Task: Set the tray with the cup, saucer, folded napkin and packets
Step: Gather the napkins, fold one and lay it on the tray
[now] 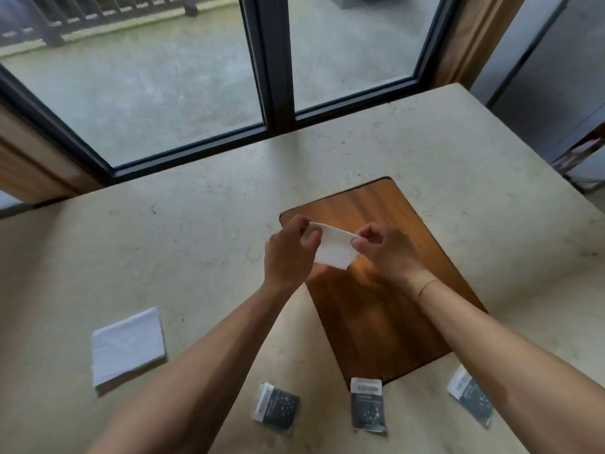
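Observation:
A white folded napkin (pixel 334 249) hangs in the air above the far part of the dark wooden tray (pixel 376 316). My left hand (pixel 288 253) pinches its left top corner and my right hand (pixel 383 249) pinches its right top corner. A second white napkin (pixel 127 345) lies flat on the table at the near left. Three dark packets with white tops lie along the near edge: one (pixel 276 407) left of the tray, one (pixel 366 406) at the tray's near corner, one (pixel 471 396) partly hidden by my right forearm. No cup or saucer is in view.
The beige stone table (pixel 196 231) stands against a large window with dark frames (pixel 271 77). Its right edge drops off near a grey wall. Wooden panels flank the window on both sides.

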`<action>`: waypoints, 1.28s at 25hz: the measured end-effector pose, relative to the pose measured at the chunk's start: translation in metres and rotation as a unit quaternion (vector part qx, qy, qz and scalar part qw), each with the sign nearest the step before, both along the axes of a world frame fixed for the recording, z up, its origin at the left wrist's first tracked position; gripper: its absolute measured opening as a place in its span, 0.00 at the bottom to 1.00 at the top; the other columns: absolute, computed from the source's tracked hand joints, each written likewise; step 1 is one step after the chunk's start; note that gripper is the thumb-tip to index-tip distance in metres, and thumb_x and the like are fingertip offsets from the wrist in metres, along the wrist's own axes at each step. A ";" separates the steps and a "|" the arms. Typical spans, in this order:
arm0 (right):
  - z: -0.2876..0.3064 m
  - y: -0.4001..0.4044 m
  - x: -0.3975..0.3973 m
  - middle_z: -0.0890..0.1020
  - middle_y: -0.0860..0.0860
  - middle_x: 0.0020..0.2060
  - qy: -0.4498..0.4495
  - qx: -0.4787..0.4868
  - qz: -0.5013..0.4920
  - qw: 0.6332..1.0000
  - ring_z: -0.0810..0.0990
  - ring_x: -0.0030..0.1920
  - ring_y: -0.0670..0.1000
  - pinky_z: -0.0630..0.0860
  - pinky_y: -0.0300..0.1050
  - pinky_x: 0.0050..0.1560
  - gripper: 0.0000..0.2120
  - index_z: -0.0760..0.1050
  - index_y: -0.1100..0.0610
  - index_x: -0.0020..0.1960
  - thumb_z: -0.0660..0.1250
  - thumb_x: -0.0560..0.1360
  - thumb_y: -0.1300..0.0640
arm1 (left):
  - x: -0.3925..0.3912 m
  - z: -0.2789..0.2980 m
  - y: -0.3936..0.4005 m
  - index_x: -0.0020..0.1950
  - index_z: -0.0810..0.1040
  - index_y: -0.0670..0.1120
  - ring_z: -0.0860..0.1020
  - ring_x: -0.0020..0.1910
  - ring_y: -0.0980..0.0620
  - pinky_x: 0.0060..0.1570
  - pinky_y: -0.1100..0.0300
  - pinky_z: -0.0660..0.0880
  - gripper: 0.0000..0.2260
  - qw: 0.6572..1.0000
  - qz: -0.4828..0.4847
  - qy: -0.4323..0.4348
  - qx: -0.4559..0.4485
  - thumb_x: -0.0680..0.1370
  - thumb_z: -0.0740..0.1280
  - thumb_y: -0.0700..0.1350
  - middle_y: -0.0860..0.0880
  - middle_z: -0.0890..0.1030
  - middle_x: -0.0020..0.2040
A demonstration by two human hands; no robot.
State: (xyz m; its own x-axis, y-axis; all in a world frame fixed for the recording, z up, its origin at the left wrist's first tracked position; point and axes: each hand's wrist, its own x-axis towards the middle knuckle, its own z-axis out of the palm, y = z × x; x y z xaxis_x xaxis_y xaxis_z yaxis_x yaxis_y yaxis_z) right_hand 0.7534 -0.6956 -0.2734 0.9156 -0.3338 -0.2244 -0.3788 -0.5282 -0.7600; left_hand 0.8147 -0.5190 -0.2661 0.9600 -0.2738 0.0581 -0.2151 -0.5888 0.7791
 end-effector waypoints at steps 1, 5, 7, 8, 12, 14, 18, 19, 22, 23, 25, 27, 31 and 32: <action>0.005 0.016 0.001 0.81 0.40 0.39 -0.005 0.025 0.004 1.000 0.79 0.42 0.42 0.74 0.40 0.38 0.05 0.76 0.46 0.41 0.67 0.74 0.47 | -0.002 0.004 0.018 0.51 0.79 0.44 0.81 0.42 0.47 0.39 0.57 0.78 0.07 1.000 0.022 0.006 0.007 0.79 0.65 0.47 0.47 0.84 0.45; 0.018 0.091 0.006 0.83 0.44 0.41 -0.012 0.112 0.020 0.993 0.81 0.40 0.43 0.77 0.37 0.38 0.02 0.77 0.47 0.44 0.69 0.73 0.49 | -0.013 0.015 0.103 0.47 0.78 0.50 0.78 0.39 0.51 0.35 0.61 0.68 0.05 0.993 0.101 0.065 -0.002 0.77 0.66 0.50 0.53 0.81 0.39; 0.021 0.134 0.008 0.84 0.47 0.39 0.009 0.163 0.029 0.986 0.83 0.35 0.43 0.74 0.33 0.34 0.04 0.78 0.51 0.46 0.71 0.73 0.52 | -0.022 0.017 0.149 0.45 0.77 0.51 0.77 0.38 0.55 0.35 0.62 0.67 0.04 0.986 0.134 0.093 -0.022 0.76 0.67 0.50 0.56 0.80 0.36; 0.022 0.155 0.008 0.85 0.49 0.38 0.020 0.178 0.034 0.983 0.83 0.33 0.43 0.73 0.31 0.32 0.05 0.79 0.53 0.46 0.72 0.72 0.54 | -0.026 0.018 0.171 0.44 0.77 0.52 0.77 0.37 0.58 0.35 0.64 0.66 0.03 0.983 0.147 0.103 -0.033 0.76 0.67 0.50 0.57 0.80 0.36; 0.021 0.237 0.006 0.86 0.50 0.37 0.052 0.192 0.069 0.977 0.83 0.31 0.44 0.70 0.30 0.29 0.05 0.80 0.56 0.45 0.73 0.71 0.56 | -0.041 0.016 0.256 0.41 0.76 0.54 0.77 0.39 0.59 0.28 0.71 0.68 0.04 0.967 0.202 0.141 -0.063 0.76 0.67 0.49 0.56 0.80 0.38; 0.019 0.272 0.009 0.85 0.51 0.36 0.057 0.197 0.076 0.976 0.82 0.31 0.45 0.71 0.34 0.33 0.04 0.81 0.56 0.44 0.72 0.71 0.57 | -0.045 0.014 0.293 0.43 0.77 0.53 0.77 0.39 0.57 0.34 0.67 0.70 0.03 0.962 0.213 0.158 -0.060 0.77 0.66 0.50 0.54 0.81 0.40; 0.014 0.327 0.018 0.84 0.49 0.33 0.066 0.197 0.090 0.974 0.80 0.30 0.45 0.71 0.40 0.36 0.01 0.81 0.54 0.41 0.72 0.70 0.57 | -0.050 0.007 0.355 0.45 0.79 0.50 0.77 0.38 0.52 0.40 0.57 0.72 0.05 0.947 0.240 0.199 -0.082 0.77 0.67 0.50 0.51 0.82 0.40; 0.012 0.337 0.020 0.84 0.48 0.32 0.065 0.189 0.095 0.975 0.80 0.29 0.44 0.71 0.41 0.36 0.01 0.81 0.54 0.40 0.72 0.70 0.57 | -0.052 0.004 0.366 0.46 0.79 0.49 0.77 0.37 0.52 0.40 0.56 0.72 0.04 0.944 0.241 0.210 -0.082 0.76 0.68 0.49 0.51 0.82 0.40; 0.004 0.357 0.026 0.84 0.48 0.31 0.060 0.155 0.099 0.981 0.79 0.29 0.44 0.75 0.43 0.38 0.02 0.81 0.53 0.40 0.73 0.69 0.56 | -0.055 -0.008 0.389 0.47 0.79 0.47 0.78 0.36 0.49 0.42 0.54 0.75 0.03 0.938 0.231 0.248 -0.078 0.75 0.68 0.45 0.48 0.83 0.40; 0.001 0.361 0.028 0.84 0.48 0.31 0.060 0.142 0.100 0.983 0.80 0.29 0.44 0.77 0.44 0.40 0.02 0.81 0.53 0.40 0.73 0.69 0.56 | -0.055 -0.013 0.393 0.46 0.79 0.47 0.79 0.35 0.49 0.41 0.53 0.76 0.03 0.937 0.229 0.253 -0.076 0.75 0.68 0.44 0.48 0.83 0.39; -0.005 0.363 0.029 0.84 0.48 0.31 0.058 0.104 0.108 0.987 0.80 0.30 0.45 0.78 0.45 0.42 0.02 0.81 0.52 0.39 0.72 0.69 0.55 | -0.052 -0.021 0.395 0.45 0.79 0.47 0.78 0.34 0.49 0.39 0.53 0.76 0.03 0.939 0.227 0.251 -0.068 0.75 0.67 0.45 0.48 0.82 0.37; -0.011 0.362 0.031 0.84 0.48 0.32 0.054 0.065 0.113 0.990 0.81 0.32 0.46 0.78 0.45 0.42 0.02 0.80 0.52 0.39 0.72 0.69 0.54 | -0.046 -0.027 0.393 0.43 0.79 0.48 0.77 0.32 0.49 0.37 0.55 0.74 0.03 0.944 0.224 0.237 -0.056 0.75 0.68 0.46 0.50 0.81 0.35; -0.023 0.360 0.031 0.83 0.46 0.34 0.047 0.020 0.100 0.994 0.82 0.38 0.48 0.78 0.45 0.45 0.03 0.80 0.52 0.41 0.72 0.69 0.53 | -0.039 -0.037 0.385 0.39 0.77 0.52 0.75 0.31 0.54 0.33 0.61 0.72 0.04 0.947 0.237 0.213 -0.027 0.74 0.69 0.47 0.54 0.79 0.31; -0.025 0.359 0.030 0.83 0.46 0.34 0.045 0.014 0.098 0.994 0.81 0.38 0.48 0.78 0.46 0.45 0.04 0.80 0.52 0.41 0.72 0.70 0.53 | -0.038 -0.039 0.384 0.40 0.77 0.53 0.76 0.31 0.55 0.35 0.59 0.73 0.03 0.947 0.243 0.209 -0.019 0.74 0.69 0.48 0.54 0.79 0.31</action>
